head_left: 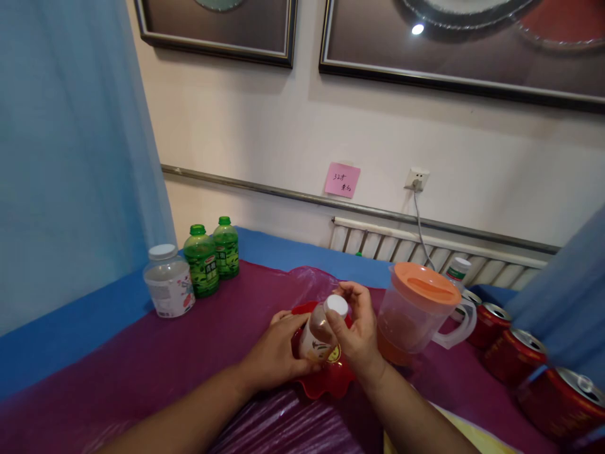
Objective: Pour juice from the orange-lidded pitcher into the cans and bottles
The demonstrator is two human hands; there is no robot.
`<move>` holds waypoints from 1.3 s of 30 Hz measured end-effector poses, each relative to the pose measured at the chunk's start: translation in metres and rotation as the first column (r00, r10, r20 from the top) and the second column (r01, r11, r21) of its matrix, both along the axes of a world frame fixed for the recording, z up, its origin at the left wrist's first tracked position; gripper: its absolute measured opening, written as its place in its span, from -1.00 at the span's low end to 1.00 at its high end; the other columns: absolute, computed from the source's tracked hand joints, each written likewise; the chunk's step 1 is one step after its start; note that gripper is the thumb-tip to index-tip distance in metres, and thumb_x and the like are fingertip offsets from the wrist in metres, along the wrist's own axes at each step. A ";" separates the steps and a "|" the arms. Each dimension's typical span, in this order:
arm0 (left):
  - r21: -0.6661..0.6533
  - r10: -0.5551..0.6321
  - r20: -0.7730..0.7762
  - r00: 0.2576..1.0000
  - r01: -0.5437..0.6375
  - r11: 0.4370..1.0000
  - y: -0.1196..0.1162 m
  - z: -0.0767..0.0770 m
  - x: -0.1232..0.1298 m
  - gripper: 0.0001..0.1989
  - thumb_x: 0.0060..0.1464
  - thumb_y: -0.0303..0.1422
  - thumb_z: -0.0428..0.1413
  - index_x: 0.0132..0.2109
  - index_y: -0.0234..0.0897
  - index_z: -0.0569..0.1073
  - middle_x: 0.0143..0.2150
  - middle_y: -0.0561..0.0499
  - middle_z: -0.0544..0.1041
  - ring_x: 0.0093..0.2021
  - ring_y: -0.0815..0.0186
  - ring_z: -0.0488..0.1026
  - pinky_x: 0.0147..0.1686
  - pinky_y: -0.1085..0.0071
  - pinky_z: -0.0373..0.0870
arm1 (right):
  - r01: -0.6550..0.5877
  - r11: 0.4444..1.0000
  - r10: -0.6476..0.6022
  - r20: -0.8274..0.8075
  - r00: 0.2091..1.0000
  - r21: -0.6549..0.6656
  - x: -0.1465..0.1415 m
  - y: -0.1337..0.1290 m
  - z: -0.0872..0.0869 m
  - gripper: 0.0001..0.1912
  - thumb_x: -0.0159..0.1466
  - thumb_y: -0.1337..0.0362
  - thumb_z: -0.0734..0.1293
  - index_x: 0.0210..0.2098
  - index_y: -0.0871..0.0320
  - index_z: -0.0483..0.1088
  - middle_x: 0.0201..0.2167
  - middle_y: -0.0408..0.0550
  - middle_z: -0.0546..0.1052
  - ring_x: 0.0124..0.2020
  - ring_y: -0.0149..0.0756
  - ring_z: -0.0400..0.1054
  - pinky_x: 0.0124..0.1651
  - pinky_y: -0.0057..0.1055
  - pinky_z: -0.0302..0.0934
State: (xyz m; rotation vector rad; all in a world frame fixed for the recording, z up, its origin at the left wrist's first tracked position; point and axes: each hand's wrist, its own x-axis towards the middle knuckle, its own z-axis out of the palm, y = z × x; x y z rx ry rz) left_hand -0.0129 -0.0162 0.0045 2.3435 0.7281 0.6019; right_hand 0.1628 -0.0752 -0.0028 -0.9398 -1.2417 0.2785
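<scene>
A small clear bottle [317,333] with a printed label and a white cap [337,306] leans to the right over a red scalloped dish [326,386]. My left hand [278,348] wraps round the bottle's body. The fingers of my right hand [358,328] close on the white cap at its top. Most of the dish is hidden behind the bottle and both hands; a yellow mark shows on its inside. Just right of my right hand stands a clear plastic pitcher [401,321] with an orange lid [426,282], holding some reddish-brown liquid.
At the left stand a wide clear jar [169,284] with a white lid and two green bottles [201,261]. Several red cans [513,356] line the right edge, near a white-capped bottle [457,270]. Purple plastic sheeting [189,366] covers the blue table [28,347]. Behind is a radiator [378,243].
</scene>
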 end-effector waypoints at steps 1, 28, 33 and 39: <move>0.003 0.001 0.000 1.000 -0.001 1.000 0.000 0.000 0.000 -0.40 -0.16 -0.16 0.40 0.08 -0.11 0.52 0.03 0.05 0.62 0.03 0.04 0.46 0.19 0.14 0.19 | -0.002 1.000 0.002 0.005 1.000 0.013 0.000 0.000 0.000 -0.45 0.28 -0.01 0.41 0.16 0.05 0.27 -0.05 0.02 0.45 -0.02 -0.13 0.40 0.10 -0.14 0.29; 0.017 0.000 0.002 1.000 0.000 1.000 -0.001 0.002 -0.001 -0.45 -0.15 -0.23 0.38 0.05 -0.14 0.52 -0.01 0.04 0.62 -0.04 0.08 0.46 0.13 0.17 0.23 | -0.005 0.998 -0.006 0.176 0.984 0.063 -0.003 -0.009 -0.001 -0.61 0.47 0.24 0.14 0.27 0.02 0.23 0.13 0.06 0.47 0.15 -0.11 0.38 0.21 -0.06 0.24; 0.009 -0.002 0.002 1.000 0.002 1.000 -0.001 0.003 0.000 -0.46 -0.14 -0.23 0.37 0.05 -0.16 0.52 0.01 0.04 0.62 -0.01 0.09 0.46 0.14 0.18 0.22 | 0.034 0.997 -0.047 0.197 0.979 0.065 -0.002 -0.008 -0.002 -0.64 0.43 0.26 0.21 0.20 0.06 0.27 0.06 0.05 0.49 0.08 -0.13 0.42 0.15 -0.11 0.28; -0.014 0.008 -0.011 1.000 -0.008 1.000 -0.001 0.003 0.000 -0.43 -0.21 -0.25 0.40 0.03 -0.16 0.53 -0.02 0.06 0.62 -0.02 0.09 0.47 0.13 0.19 0.23 | 0.105 0.992 -0.118 0.201 0.972 0.076 -0.004 -0.007 -0.002 -0.64 0.39 0.25 0.28 0.16 0.04 0.30 0.01 0.02 0.52 0.03 -0.14 0.45 0.13 -0.13 0.29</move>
